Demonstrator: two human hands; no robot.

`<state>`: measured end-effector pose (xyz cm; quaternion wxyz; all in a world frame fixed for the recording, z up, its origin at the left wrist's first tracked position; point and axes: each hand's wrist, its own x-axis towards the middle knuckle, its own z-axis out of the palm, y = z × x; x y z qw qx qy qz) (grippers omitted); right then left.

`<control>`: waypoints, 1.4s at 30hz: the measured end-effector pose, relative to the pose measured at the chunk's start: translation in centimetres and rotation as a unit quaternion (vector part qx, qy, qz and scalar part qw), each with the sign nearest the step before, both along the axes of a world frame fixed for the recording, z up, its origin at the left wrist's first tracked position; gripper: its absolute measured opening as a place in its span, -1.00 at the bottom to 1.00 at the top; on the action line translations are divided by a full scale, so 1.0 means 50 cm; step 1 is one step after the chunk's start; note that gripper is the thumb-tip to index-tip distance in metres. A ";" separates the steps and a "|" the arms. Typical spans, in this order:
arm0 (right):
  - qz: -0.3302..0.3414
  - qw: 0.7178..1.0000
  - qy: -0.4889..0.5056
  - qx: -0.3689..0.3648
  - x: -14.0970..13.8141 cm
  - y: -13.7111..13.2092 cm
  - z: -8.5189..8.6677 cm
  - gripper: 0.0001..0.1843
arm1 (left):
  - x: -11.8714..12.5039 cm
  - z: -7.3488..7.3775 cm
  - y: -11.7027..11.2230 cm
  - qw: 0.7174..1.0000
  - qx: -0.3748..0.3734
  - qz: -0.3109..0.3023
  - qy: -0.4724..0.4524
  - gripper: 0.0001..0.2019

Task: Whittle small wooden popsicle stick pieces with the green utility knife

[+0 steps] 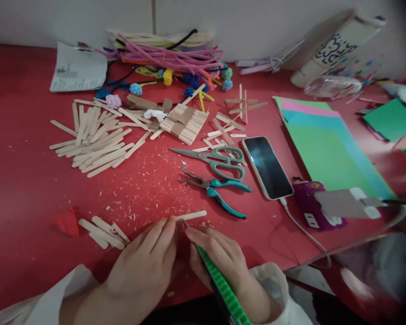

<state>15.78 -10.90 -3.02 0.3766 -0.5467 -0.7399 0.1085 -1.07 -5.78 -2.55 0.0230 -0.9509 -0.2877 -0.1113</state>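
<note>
My left hand [145, 257] presses a wooden craft stick [196, 215] down on the red table, with its fingers closed together over the stick's left part. In my right hand [219, 255] is a green craft knife [223, 289], its handle running back toward me. The knife's tip touches or nearly touches the stick, just beside my left fingertips. Several short craft stick pieces [103, 232] lie left of my left hand, near a crumpled red scrap [67, 221]. Wood shavings are scattered beyond my hands.
Pliers [219, 192], scissors [213, 158] and a charging phone [268, 167] lie ahead to the right. Loose craft sticks [94, 131] and a bundled stack of sticks [184, 123] spread behind. Pipe cleaners [169, 56], coloured paper [325, 140] and a tumbler [338, 49] sit farther back.
</note>
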 end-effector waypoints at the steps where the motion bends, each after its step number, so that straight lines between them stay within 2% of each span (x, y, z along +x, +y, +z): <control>1: 0.000 1.000 -0.002 -0.002 -0.001 -0.001 0.001 -0.71 | 0.000 0.002 0.000 1.000 -0.001 -0.002 0.001 -0.72; 6: 0.008 0.999 0.007 -0.049 -0.004 -0.001 0.015 -0.71 | 0.003 0.010 0.002 1.000 -0.001 0.011 -0.014 -0.65; 9: 0.003 0.999 0.011 -0.050 -0.005 0.004 0.018 -0.71 | 0.005 0.009 0.001 1.000 -0.010 0.004 -0.014 -0.63; 13: -0.050 0.996 0.058 -0.038 0.001 0.009 0.025 -0.73 | 0.006 0.005 -0.003 0.998 -0.022 0.026 -0.045 -0.65; 15: -0.088 0.991 0.080 -0.055 0.010 0.007 0.033 -0.75 | 0.007 0.008 0.000 0.998 -0.024 0.039 -0.051 -0.64; 20: -0.134 0.979 0.067 -0.138 0.036 -0.007 0.053 -0.79 | 0.007 0.017 0.011 0.999 0.005 -0.020 -0.030 -0.67; 24: -0.153 0.977 0.061 -0.136 0.044 -0.009 0.057 -0.82 | 0.006 0.017 0.009 0.998 -0.011 0.033 -0.060 -0.67; 32: -0.190 0.975 0.045 -0.105 0.046 -0.010 0.055 -0.85 | 0.009 0.034 0.015 0.998 0.005 0.014 -0.057 -0.68; 37: -0.233 0.964 0.093 -0.083 0.036 -0.006 0.040 -0.88 | 0.005 0.025 0.021 0.999 0.021 -0.014 -0.047 -0.66; 39: -0.251 0.961 0.079 -0.090 0.033 -0.002 0.037 -0.89 | 0.002 0.021 0.022 0.998 0.021 -0.028 -0.043 -0.67; 42: -0.241 0.965 0.031 -0.099 0.033 0.001 0.038 -0.88 | 0.002 0.021 0.024 0.998 0.016 -0.035 -0.042 -0.69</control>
